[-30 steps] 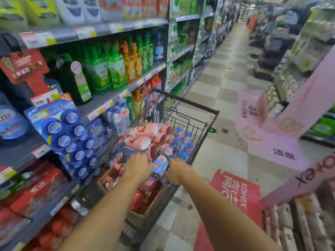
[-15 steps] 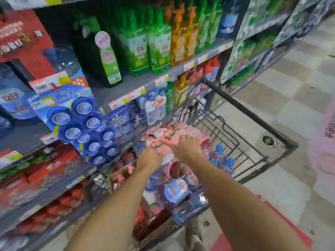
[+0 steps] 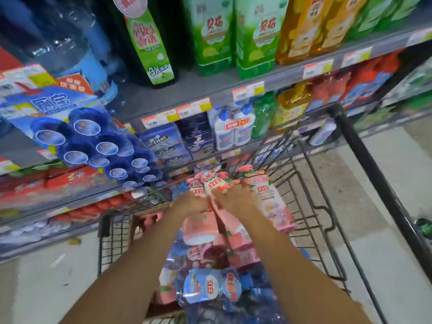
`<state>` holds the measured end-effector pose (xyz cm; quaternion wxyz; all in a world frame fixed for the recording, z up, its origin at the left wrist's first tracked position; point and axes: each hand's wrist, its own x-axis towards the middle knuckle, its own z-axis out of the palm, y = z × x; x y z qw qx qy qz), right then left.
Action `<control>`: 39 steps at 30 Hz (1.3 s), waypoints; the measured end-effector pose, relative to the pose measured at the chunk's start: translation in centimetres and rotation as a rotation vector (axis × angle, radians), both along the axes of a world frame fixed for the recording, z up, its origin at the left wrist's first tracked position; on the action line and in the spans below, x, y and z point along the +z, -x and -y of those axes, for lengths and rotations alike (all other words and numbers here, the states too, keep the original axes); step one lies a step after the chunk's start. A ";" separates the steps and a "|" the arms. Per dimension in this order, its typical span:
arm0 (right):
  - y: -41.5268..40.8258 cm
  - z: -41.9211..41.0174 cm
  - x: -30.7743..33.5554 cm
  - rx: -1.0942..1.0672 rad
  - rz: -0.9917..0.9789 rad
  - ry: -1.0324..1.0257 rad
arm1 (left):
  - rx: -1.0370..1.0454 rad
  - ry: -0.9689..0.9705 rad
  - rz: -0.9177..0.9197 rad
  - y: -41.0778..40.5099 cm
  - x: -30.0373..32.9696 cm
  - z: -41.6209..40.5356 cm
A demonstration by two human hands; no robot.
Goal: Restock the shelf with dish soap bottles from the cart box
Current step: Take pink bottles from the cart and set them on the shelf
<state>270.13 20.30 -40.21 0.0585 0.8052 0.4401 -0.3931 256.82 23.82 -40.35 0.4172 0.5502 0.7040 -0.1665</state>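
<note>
Both hands' fingers (image 3: 224,191) grip pink bottles (image 3: 272,204) over the cart (image 3: 364,164), caps pointing away toward the shelf (image 3: 187,90).

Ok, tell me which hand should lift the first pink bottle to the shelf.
Probably left. The left hand grips pink dish soap bottles on the cart's shelf side, nearest the shelves. The right hand also grips bottles but sits farther out.

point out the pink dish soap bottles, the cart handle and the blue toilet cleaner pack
pink dish soap bottles (image 3: 268,197), head view, label front
cart handle (image 3: 364,160), head view, black bar
blue toilet cleaner pack (image 3: 100,146), head view, round pods
</note>
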 end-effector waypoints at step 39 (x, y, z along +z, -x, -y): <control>28.8 15.3 10.2 -0.184 -0.910 -0.553 | 0.927 -0.638 0.899 34.4 13.6 24.2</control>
